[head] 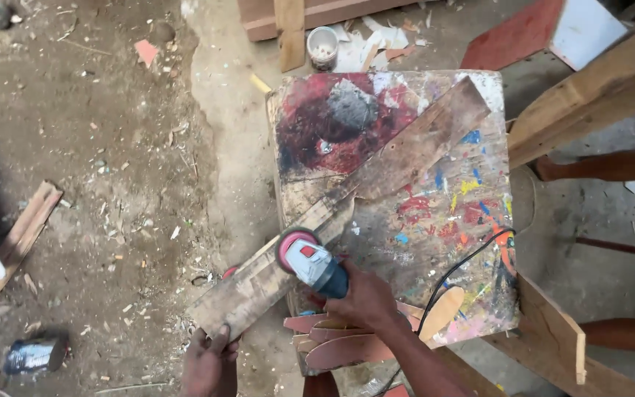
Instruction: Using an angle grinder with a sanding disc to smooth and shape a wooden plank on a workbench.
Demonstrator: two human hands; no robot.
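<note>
Left hand (209, 362) was clamped on the near end of a long worn plank (347, 213) — it overhung the paint-splattered table's (435, 206) front-left corner and ran diagonally to the far-right corner. Right hand (365, 300) had its fingers wrapped around a blue angle grinder (316, 265), red disc guard against the plank — black cord (457, 272) trailing right.

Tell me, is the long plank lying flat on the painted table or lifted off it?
Flat: the plank rests diagonally across the paint-stained table, its near end overhanging the edge, gripped by the left hand.
</note>
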